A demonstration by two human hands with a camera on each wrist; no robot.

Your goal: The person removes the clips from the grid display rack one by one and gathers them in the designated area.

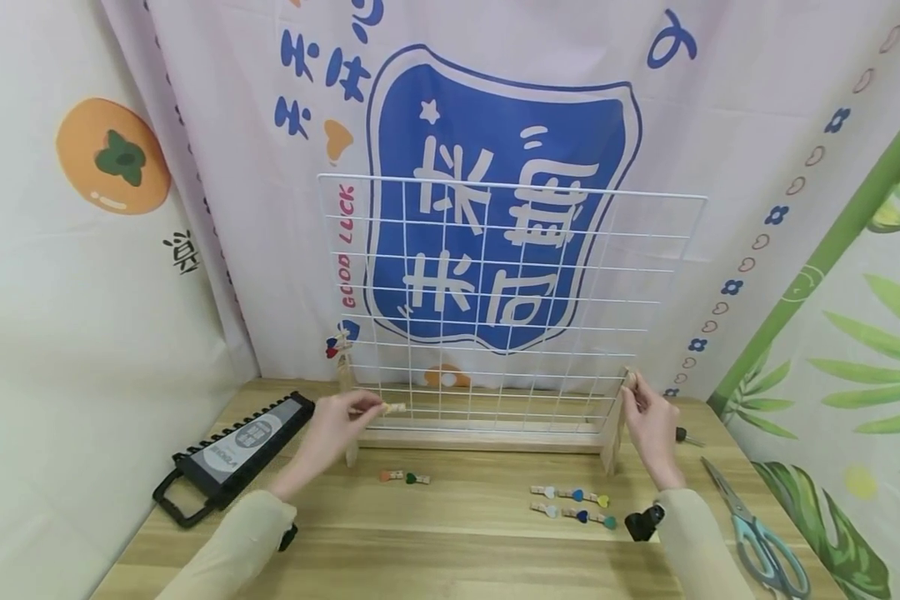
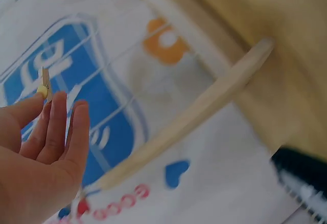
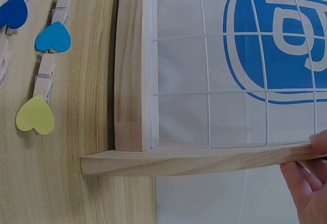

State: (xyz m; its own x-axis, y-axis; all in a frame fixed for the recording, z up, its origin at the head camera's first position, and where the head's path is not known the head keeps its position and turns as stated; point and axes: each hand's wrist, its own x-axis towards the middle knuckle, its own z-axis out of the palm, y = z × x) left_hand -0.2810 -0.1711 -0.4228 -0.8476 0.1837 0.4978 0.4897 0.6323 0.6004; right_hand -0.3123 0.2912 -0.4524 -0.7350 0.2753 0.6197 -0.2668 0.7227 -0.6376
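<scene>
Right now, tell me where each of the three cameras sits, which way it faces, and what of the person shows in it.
Head: worn on the head, facing forward and down at the wire grid in its wooden stand on the table; both sleeves, left hand and right hand show.
Left wrist: looks past the left hand's fingers, which pinch a small clothespin, toward the grid.
Right wrist: looks along the stand's end post; only fingertips show.
Shared: head and right wrist views both show the heart clothespins lying on the table.

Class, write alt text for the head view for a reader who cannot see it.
A left hand pinches a small wooden clip at a white wire grid in a wooden stand, while the right hand holds the stand's right post. Heart clips, scissors and a black case lie on the table.
</scene>
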